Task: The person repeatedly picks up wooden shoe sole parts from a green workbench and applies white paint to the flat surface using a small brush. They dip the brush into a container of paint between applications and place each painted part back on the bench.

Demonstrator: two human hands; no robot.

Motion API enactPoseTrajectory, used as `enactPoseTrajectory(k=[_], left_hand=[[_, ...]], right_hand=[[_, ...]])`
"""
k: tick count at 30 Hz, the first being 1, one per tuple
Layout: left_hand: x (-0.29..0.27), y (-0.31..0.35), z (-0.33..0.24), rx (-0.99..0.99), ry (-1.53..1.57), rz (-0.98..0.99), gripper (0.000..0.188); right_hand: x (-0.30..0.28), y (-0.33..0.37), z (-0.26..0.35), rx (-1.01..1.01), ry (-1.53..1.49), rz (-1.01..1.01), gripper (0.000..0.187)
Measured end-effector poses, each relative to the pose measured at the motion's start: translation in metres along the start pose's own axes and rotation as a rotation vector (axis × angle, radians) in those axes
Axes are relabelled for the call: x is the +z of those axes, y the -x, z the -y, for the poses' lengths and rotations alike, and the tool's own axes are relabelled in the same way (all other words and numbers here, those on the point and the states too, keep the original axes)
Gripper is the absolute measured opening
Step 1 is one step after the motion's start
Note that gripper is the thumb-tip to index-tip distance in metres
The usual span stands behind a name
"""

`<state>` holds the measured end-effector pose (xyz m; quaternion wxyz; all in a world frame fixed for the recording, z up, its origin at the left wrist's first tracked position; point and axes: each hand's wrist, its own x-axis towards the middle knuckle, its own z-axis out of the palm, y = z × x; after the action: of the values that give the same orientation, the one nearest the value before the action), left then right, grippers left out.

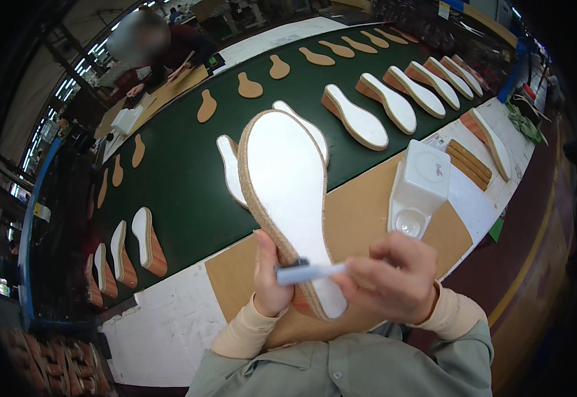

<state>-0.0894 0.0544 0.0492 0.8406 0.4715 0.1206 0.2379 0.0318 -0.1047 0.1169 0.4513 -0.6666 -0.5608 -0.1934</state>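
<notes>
A wedge shoe sole (285, 169) with a white top and a braided tan rim is held up in front of me. My left hand (270, 281) is closed around its narrow heel end. In my right hand (397, 274) is a pale blue brush (311, 271), blurred, with a dark tip. It lies across the white surface near the heel, though whether it touches cannot be seen. Just beyond my right hand stands a white plastic dispenser (422, 175) with a small round well. Two more white-topped soles (230, 165) are partly hidden behind the held one.
A green conveyor belt (189, 192) crosses ahead, bearing white-topped wedge soles (354, 119) and flat tan insoles (250, 86) in rows. Brown cardboard (361, 205) covers the near bench. Tan strips (468, 164) and another wedge sole (489, 142) lie at right. A person (163, 53) works across the belt.
</notes>
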Motion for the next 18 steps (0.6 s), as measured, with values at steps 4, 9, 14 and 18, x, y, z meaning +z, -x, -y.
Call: enactPoseTrajectory(k=[4, 9, 14, 18], left_hand=[[0.015, -0.002, 0.0, 0.122, -0.226, -0.1, 0.073], [0.01, -0.002, -0.003, 0.082, -0.181, -0.221, 0.072], [0.003, -0.014, -0.014, 0.058, 0.031, -0.144, 0.08], [0.003, -0.014, -0.017, 0.056, -0.026, -0.097, 0.079]], right_hand=[[-0.003, -0.009, -0.006, 0.09, -0.007, -0.08, 0.021], [0.002, -0.004, -0.003, 0.016, 0.006, -0.01, 0.021], [-0.001, 0.003, 0.0, 0.074, -0.156, 0.016, 0.021], [0.001, -0.007, -0.01, 0.024, -0.071, 0.021, 0.019]])
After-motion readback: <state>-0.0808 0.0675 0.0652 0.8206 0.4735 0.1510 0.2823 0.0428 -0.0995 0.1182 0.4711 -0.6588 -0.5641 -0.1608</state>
